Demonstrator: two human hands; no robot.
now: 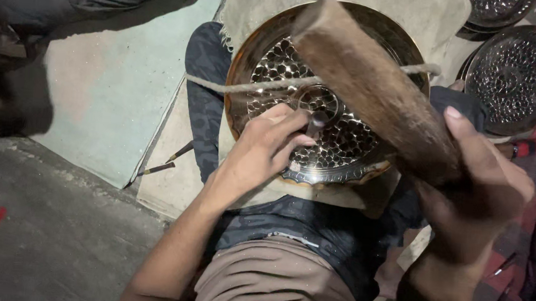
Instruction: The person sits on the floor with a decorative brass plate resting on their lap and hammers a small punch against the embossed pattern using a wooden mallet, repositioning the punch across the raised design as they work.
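Holding a small punch [315, 123] upright against the tray [327, 98], the left hand [262, 150] had its fingers pinched closed round the tool at the centre of the frame. The right hand [477, 182], at the right of the frame, was clenched on the lower end of a thick wooden mallet [371, 88], which was raised and slanted up toward the top centre, its head above the tray.

The tray, a round brass-coloured piece with a hammered dimple pattern, lay on a cloth pad [258, 7] over the person's lap, in the upper centre. A cord [247, 86] crossed its face from left to right and seemed to bind it down.

Risks noted, as judgement only:
- The left fingertips sat just beside the punch head. A blow landing off line could strike them.
- The punch was gripped low and lightly; a glancing hit could tilt it and scar the pattern or skid across the polished metal.
- The cord looked thin and frayed. If it slackened, the tray could shift on the pad under a blow.
- The mallet hid part of the tray from this view, so alignment could not be confirmed.

Two more dimpled trays [517, 76] lay at the upper right, and slim tools [161, 166] lay on the floor at the left, well apart from the work.
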